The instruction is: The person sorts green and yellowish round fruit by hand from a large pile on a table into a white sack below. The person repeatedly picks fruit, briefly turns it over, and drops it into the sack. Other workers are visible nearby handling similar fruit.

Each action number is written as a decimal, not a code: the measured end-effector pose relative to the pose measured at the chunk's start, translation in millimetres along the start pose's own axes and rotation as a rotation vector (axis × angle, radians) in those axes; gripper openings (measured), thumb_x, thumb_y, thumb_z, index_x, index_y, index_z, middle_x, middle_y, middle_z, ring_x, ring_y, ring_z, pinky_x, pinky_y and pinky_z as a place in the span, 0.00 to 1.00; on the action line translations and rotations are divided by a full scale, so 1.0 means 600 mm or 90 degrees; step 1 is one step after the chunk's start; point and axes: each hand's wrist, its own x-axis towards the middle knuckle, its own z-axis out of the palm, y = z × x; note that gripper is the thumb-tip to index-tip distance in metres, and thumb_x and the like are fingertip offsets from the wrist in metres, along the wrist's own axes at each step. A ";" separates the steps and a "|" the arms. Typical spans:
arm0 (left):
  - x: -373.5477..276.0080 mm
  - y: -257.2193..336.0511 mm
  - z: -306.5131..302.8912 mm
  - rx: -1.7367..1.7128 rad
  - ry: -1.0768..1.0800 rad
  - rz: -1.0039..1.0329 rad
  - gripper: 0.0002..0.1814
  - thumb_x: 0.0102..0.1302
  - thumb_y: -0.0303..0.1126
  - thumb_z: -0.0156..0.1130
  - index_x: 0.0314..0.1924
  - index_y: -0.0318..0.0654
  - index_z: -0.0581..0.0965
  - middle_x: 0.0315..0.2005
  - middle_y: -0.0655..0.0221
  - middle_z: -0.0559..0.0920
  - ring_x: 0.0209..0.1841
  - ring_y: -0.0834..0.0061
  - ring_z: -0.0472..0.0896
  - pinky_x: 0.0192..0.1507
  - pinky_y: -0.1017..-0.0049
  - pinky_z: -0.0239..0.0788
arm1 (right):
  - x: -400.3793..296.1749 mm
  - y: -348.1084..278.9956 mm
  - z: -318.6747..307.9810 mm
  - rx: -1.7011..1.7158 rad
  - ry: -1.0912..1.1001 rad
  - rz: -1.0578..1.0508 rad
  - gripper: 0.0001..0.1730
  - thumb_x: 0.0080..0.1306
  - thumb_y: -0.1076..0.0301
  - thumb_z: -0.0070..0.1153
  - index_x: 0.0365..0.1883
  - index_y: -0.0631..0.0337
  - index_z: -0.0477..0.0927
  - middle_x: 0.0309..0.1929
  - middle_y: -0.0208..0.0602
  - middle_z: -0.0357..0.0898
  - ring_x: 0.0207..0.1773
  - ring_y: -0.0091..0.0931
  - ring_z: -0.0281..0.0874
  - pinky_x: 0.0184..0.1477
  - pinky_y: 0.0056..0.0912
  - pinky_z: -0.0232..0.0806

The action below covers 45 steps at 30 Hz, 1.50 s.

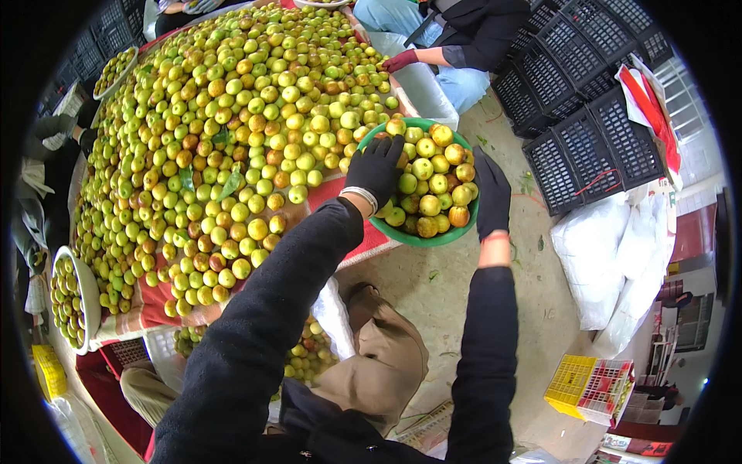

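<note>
A round green plastic basin (pixel 417 236), heaped with green and russet jujubes (pixel 430 204), is held at the right edge of the fruit-covered table (pixel 365 255). My left hand (pixel 377 171), in a black glove, lies over the basin's left rim with its fingers among the fruit. Against the opposite rim is my right hand (pixel 491 194), also black-gloved, its fingers along the outer wall. The large pile of loose jujubes (pixel 232 139) spreads over the table's red-and-beige cloth, with a few green leaves (pixel 231 184) in it. Part of the basin's left wall is hidden by my left hand.
A person's maroon-gloved hand (pixel 401 60) reaches the pile beside a lined tub (pixel 429 93). Black plastic crates (pixel 591 151) stack at right above white plastic sacks (pixel 603 261). A yellow crate (pixel 571 385) sits lower right. A white basin (pixel 87 301) of jujubes stands at the table's left corner.
</note>
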 end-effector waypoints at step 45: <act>-0.252 -0.411 -0.271 0.113 0.251 -0.335 0.09 0.47 0.28 0.68 0.32 0.47 0.85 0.36 0.66 0.83 0.42 0.56 0.79 0.44 0.63 0.72 | -0.332 0.011 0.446 -0.496 -0.623 -0.310 0.31 0.61 0.55 0.64 0.57 0.63 0.73 0.56 0.50 0.72 0.58 0.46 0.70 0.59 0.45 0.65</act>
